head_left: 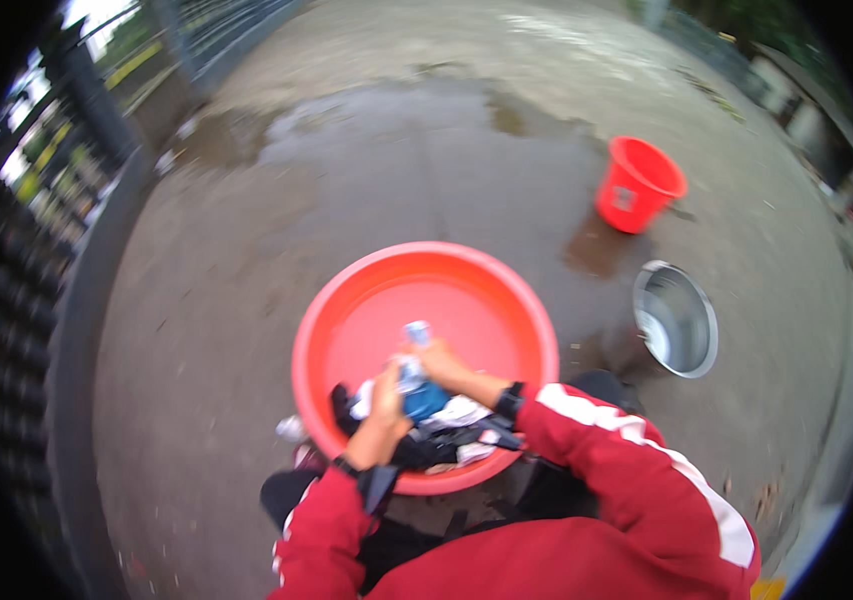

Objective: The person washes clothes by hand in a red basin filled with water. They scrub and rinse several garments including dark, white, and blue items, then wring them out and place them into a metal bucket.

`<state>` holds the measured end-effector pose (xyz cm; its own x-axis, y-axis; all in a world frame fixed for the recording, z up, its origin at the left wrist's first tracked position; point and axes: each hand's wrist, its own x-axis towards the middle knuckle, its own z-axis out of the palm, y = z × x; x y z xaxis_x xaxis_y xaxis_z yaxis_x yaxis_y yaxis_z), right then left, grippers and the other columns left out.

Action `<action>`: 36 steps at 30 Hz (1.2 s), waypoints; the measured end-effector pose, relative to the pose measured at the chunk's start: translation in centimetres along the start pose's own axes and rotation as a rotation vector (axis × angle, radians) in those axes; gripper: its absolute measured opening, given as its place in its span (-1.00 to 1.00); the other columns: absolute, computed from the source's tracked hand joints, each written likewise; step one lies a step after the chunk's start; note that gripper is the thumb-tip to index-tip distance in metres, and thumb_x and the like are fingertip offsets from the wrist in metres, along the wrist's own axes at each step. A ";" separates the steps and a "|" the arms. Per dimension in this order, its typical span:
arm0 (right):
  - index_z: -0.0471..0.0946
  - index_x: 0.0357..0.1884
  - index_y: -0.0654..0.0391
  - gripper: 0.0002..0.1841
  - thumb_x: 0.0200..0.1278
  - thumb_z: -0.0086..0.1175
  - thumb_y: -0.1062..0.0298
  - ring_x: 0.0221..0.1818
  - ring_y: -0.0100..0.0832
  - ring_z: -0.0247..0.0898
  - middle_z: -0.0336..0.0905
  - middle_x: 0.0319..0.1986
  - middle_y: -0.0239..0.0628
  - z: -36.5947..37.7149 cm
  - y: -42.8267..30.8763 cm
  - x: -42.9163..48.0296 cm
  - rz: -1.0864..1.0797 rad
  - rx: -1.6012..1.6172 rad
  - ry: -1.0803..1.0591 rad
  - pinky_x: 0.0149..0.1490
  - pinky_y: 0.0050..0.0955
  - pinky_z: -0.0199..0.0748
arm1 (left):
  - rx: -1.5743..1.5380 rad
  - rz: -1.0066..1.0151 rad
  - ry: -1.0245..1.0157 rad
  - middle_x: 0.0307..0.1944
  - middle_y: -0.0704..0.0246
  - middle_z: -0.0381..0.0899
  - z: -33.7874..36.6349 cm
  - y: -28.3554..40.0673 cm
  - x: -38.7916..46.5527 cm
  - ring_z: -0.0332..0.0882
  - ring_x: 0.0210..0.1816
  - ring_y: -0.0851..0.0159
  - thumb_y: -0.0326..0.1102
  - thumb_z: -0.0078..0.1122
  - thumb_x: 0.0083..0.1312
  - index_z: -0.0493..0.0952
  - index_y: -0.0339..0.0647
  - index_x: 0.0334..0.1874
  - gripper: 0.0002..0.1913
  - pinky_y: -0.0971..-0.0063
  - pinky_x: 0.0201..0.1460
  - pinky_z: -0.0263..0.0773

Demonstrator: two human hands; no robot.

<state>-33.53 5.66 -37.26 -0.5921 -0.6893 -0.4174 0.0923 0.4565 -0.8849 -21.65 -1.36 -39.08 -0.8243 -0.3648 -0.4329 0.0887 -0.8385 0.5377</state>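
Note:
A large red plastic basin (426, 249) stands on the ground before me, with a heap of wet-looking clothes (434, 442) at its near side, black, white and blue. Over the basin, my left hand (389, 397) and my right hand (440, 364) are close together, both closed on a light blue and white cloth (411, 373). One end of the cloth sticks up past my right hand. The picture is blurred here, so the separate fingers and folds do not show clearly. Below the cloth lies a blue garment (426, 401).
A red plastic bucket (632, 199) stands at the upper right. Nearer, a grey metal bucket (678, 322) appears tilted. Wet concrete (411, 157) spreads beyond the basin. A small whitish item (291, 429) lies left of the basin. A low kerb with a fence (81, 315) runs along the left.

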 end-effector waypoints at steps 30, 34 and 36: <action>0.46 -0.30 0.16 -0.79 0.18 0.11 0.23 -0.36 0.07 0.55 0.54 -0.47 -0.02 1.8 -1.1 -5.3 -0.693 -0.479 0.276 -0.29 -0.06 0.51 | 0.110 -0.124 0.251 0.00 0.27 0.61 0.2 -2.1 -0.8 0.62 -0.02 0.16 0.09 -0.09 0.45 0.43 -0.19 0.15 -0.51 0.18 0.01 0.55; 0.46 -0.26 0.15 -0.79 0.18 0.12 0.24 -0.36 0.09 0.55 0.55 -0.46 -0.01 2.9 -0.8 -6.5 -0.834 -0.410 0.115 -0.26 -0.04 0.51 | 0.097 -0.127 0.218 0.01 0.26 0.61 0.1 -2.2 -0.6 0.62 -0.01 0.15 0.10 -0.11 0.46 0.43 -0.18 0.16 -0.51 0.18 0.02 0.56; 0.46 -0.28 0.19 -0.79 0.19 0.11 0.25 -0.35 0.13 0.54 0.55 -0.45 0.05 2.1 -0.9 -5.3 -0.627 -0.409 0.139 -0.28 -0.04 0.49 | 0.100 -0.124 0.225 0.01 0.26 0.60 0.2 -2.6 -0.7 0.62 -0.01 0.15 0.10 -0.12 0.46 0.43 -0.18 0.16 -0.51 0.18 0.02 0.56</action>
<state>-28.80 7.65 -34.68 -0.5340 -0.8235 0.1917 -0.5822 0.1937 -0.7897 -21.45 1.14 -39.99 -0.6793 -0.3520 -0.6439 -0.0704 -0.8421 0.5347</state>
